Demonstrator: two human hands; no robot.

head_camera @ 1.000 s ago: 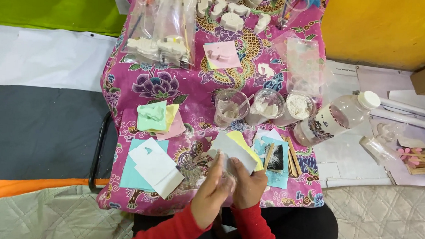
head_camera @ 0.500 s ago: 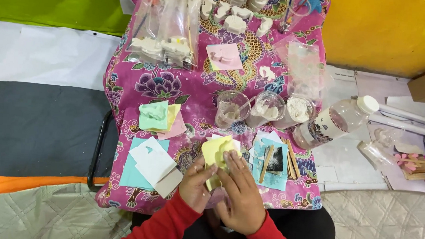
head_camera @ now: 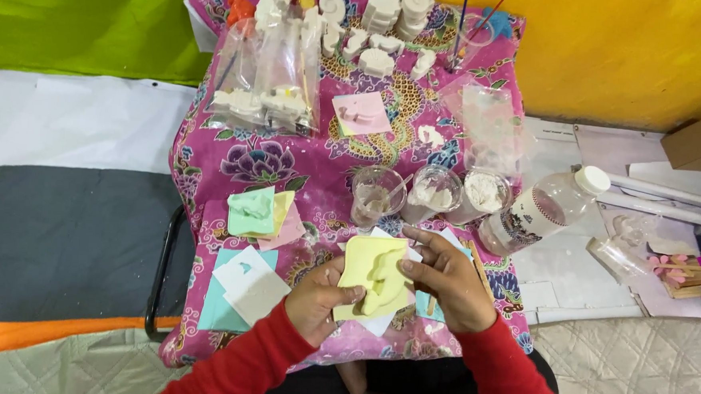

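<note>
A pale yellow mould [head_camera: 374,280] is held just above the near edge of the small table draped in a pink flowered cloth [head_camera: 233,155]. The left hand [head_camera: 319,297] pinches its lower left corner; the right hand [head_camera: 446,278] grips its right side, fingers [head_camera: 420,239] curled over the rim. White paper squares seem to lie beneath it, though they are partly hidden. Beyond stand three clear cups [head_camera: 432,193], with a plastic bottle [head_camera: 546,209] lying at the right edge. A green mould [head_camera: 251,210] lies to the left.
</note>
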